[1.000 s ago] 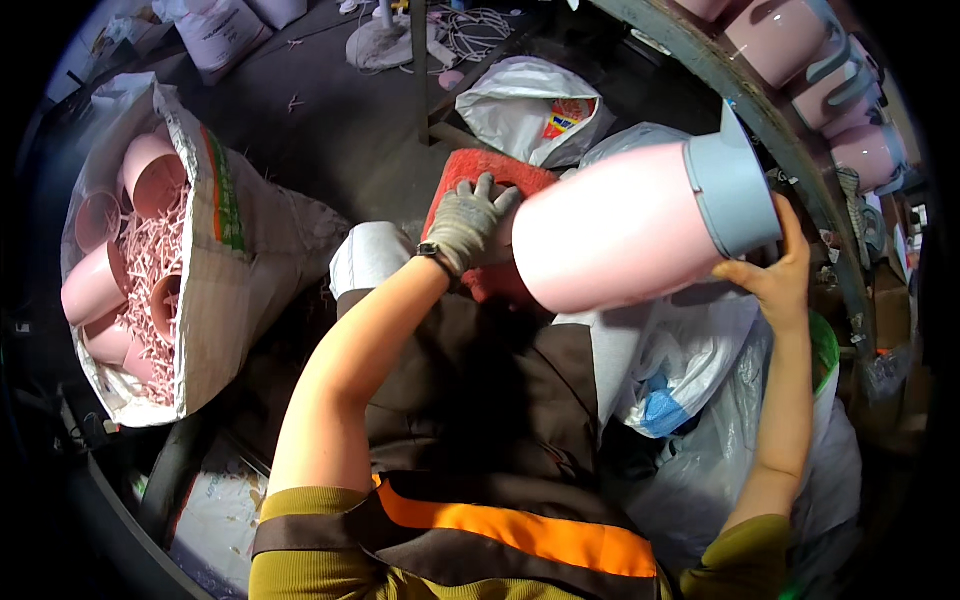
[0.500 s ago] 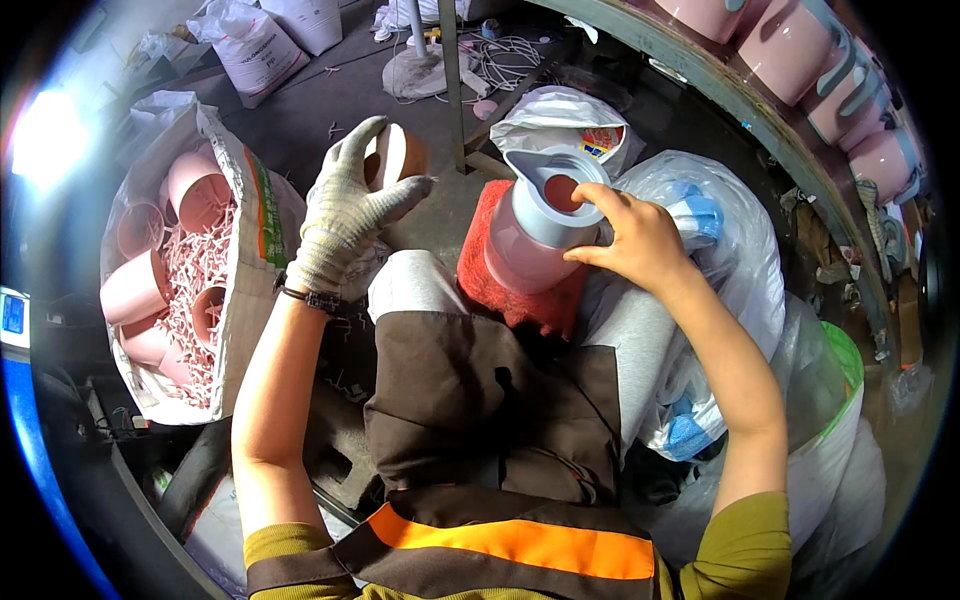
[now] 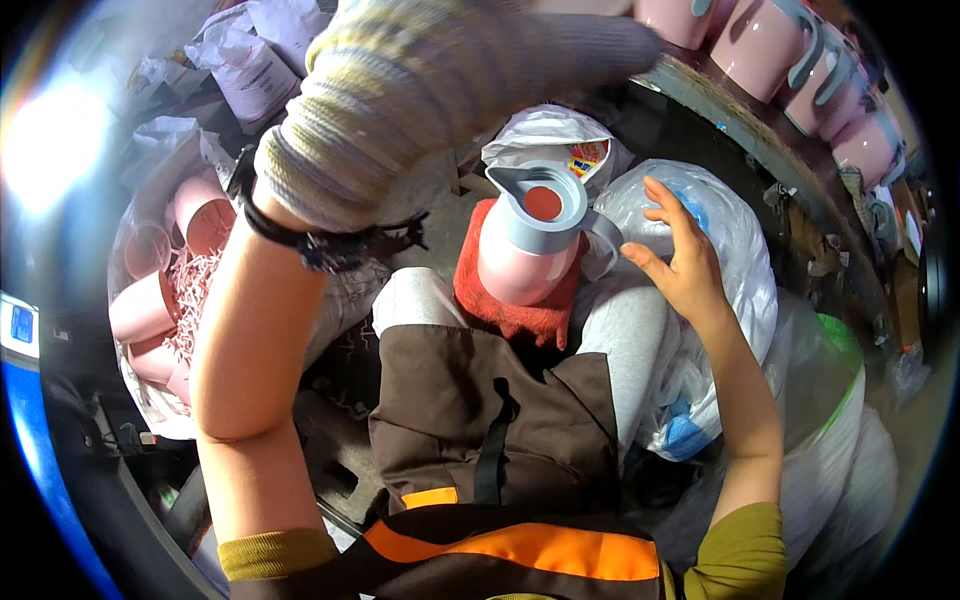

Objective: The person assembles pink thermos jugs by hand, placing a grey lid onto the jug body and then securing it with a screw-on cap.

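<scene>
The pink flask [image 3: 525, 255], upright with its grey pouring top, is shown standing on the red cloth [image 3: 510, 315] between the knees, released: half a second earlier it was gripped at the top by the right hand [image 3: 680, 265], which is now held open just beside it, apart from the handle. The gloved left hand [image 3: 440, 90] has been raised close to the camera from above the sack of pink shells [image 3: 165, 290]; its grip cannot be told. The flask is judged set down.
</scene>
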Demonstrator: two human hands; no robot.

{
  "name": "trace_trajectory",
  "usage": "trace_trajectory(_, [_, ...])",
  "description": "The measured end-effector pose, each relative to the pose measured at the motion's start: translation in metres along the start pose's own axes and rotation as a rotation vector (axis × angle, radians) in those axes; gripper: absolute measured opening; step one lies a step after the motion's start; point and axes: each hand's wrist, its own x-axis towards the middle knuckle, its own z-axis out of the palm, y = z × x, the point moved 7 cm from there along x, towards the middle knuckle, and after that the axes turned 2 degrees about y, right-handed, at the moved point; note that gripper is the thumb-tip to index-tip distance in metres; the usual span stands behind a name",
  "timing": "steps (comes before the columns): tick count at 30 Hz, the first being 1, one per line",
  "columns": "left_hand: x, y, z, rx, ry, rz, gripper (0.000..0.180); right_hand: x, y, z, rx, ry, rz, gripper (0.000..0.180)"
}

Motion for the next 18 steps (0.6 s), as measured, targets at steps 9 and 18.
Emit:
trace_trajectory(9, [-0.054,-0.085,0.172,0.445,-0.090,0.059,0.068,-0.031,0.035,0.040,0.178,-0.201,0.410,0.069])
trace_trajectory(18, [-0.043,-0.126,0.083,0.143,0.192,-0.234,0.064,-0.010,-0.002,-0.029,0.416,0.132,0.446,0.048])
